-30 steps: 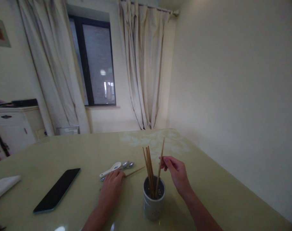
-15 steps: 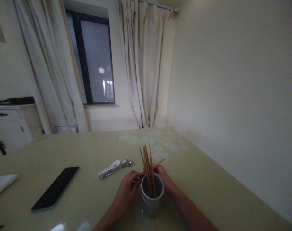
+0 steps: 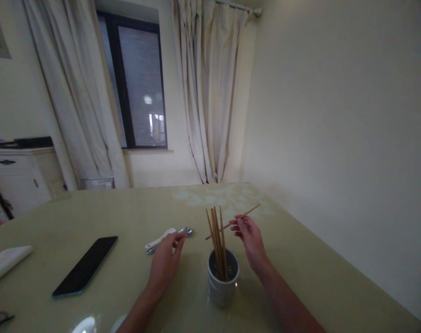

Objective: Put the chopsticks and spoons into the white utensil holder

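Observation:
My right hand (image 3: 254, 240) holds a wooden chopstick (image 3: 250, 210) slantwise between thumb and fingers. The chopstick's lower left end passes behind the chopsticks (image 3: 217, 240) that stand in a pale grey cup (image 3: 223, 291). My left hand (image 3: 166, 256) is to the left of the cup, its fingers loosely bent and nothing seen in them. Its fingertips overlap a white spoon (image 3: 161, 238) and metal spoons (image 3: 190, 232) lying on the table; whether they touch I cannot tell.
A dark phone (image 3: 87, 266) lies on the green-covered table (image 3: 127, 212) at left. Further left are a white object (image 3: 9, 261) and a dark thin item (image 3: 0, 319) at the lower edge. A wall (image 3: 335, 162) runs along the table's right side.
My hands have moved apart from behind the cup. My right hand has moved right and up with the chopstick, and my left hand has moved left towards the spoons.

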A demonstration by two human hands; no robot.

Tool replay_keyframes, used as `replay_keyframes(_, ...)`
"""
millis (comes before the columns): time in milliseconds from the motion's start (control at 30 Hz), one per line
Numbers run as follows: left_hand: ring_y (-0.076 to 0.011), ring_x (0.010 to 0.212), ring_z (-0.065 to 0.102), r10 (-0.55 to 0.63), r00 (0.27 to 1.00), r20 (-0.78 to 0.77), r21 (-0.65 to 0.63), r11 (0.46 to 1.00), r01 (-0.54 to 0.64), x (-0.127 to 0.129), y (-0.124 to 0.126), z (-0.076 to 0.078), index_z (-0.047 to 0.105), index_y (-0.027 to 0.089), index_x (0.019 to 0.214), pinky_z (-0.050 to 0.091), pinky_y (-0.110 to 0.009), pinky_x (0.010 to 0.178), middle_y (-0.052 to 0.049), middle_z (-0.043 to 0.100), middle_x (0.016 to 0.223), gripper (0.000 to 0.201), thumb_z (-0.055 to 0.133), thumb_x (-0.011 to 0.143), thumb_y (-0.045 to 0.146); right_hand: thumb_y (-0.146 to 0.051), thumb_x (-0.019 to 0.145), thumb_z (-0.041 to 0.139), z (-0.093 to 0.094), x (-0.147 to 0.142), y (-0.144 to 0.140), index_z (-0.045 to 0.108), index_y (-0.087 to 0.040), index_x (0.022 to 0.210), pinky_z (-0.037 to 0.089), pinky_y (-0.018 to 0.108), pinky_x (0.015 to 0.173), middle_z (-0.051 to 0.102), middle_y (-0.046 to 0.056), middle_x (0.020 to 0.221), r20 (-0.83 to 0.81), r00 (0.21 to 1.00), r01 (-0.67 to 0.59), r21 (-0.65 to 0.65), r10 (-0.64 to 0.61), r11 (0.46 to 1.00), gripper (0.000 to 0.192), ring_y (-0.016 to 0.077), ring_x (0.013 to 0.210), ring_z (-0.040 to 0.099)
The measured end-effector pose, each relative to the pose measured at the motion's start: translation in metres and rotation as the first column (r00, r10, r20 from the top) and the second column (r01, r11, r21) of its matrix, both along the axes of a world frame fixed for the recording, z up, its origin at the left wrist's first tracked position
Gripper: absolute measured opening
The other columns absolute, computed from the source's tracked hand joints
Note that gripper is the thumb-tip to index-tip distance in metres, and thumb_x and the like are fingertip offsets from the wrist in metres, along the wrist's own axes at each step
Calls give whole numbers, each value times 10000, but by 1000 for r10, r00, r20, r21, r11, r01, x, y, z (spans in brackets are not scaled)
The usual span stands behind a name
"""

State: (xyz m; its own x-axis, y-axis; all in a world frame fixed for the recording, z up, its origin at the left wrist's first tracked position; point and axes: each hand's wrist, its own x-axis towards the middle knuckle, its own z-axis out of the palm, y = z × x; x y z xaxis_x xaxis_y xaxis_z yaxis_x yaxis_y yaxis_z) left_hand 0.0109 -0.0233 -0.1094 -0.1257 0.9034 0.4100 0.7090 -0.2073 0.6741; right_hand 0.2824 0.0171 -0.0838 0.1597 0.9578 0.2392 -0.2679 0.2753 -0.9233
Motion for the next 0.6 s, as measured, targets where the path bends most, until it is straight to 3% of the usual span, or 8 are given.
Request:
replay_keyframes(100,-301,1135,634,111,924,-366,-43,990,-136,-19,0,-5,697,189,1188,464,-456,1014,-114,735,1228,313,472,972,219,-543,744,875,7,25,9,740,-237,1035,545,294,710,786,41,930,-168,975,155,41,-146,987,444,183,799,697)
replay_keyframes(200,-308,1157,607,144,833,-534,-92,970,-227,-23,-2,-7,649,162,1298,455,-445,995,-135,709,1262,368,452,990,200,-477,691,923,11,37,11,769,-245,1037,563,293,694,778,22,896,-299,946,142,27,-127,990,444,172,761,685)
replay_keyframes(333,-308,1139,609,129,805,-579,-106,967,-231,-20,-3,-5,667,157,1258,454,-436,970,-140,704,1232,349,426,1011,206,-462,665,950,15,24,1,795,-256,1053,551,276,662,763,12,852,-331,943,15,26,-5,1000,466,154,714,646)
replay_keyframes(500,-305,1087,634,76,837,-542,-158,969,-190,-21,-1,-3,718,188,1034,452,-433,941,-113,727,1136,312,409,1018,234,-511,782,866,17,-6,-21,800,-228,1157,454,282,611,724,32,803,-92,972,-214,53,218,975,474,148,658,544)
replay_keyframes(600,-293,1080,642,65,869,-491,-156,975,-160,-20,-1,-2,696,201,986,446,-418,943,-102,732,1109,256,441,988,222,-556,812,819,13,-16,-25,814,-202,1135,389,282,581,696,41,824,-14,961,-276,22,277,961,480,135,625,484)
